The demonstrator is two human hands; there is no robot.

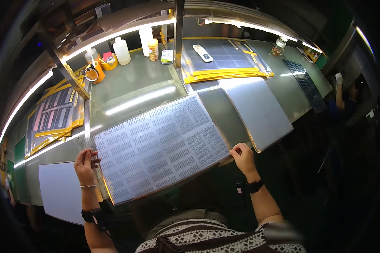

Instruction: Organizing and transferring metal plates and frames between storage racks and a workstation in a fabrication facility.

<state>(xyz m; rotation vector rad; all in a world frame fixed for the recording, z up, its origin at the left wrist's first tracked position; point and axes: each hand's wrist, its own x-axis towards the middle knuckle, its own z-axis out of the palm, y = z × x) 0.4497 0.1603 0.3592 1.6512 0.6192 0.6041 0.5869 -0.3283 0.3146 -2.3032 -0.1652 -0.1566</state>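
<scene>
A large translucent sheet (156,147), printed with rows of small dark marks, lies tilted across the near part of the bench, its front edge reaching the bench's front. At its left edge my left hand (86,166) is closed, thumb and fingers pinching the border. My right hand (244,159) pinches the sheet's near right corner between thumb and fingertips. Whether one or more layers lie under the sheet I cannot tell. A plain white panel (61,189) lies beside my left forearm. Another pale panel (257,109) rests on the bench beyond my right hand.
Yellow-edged film sleeves (57,111) lie at the left, and a stack of sleeves (223,55) at the back bears a white handheld device (202,53). White bottles (121,51) and an orange tape roll (94,72) stand behind. A metal post (178,33) rises mid-bench. Another person's arm (339,90) shows far right.
</scene>
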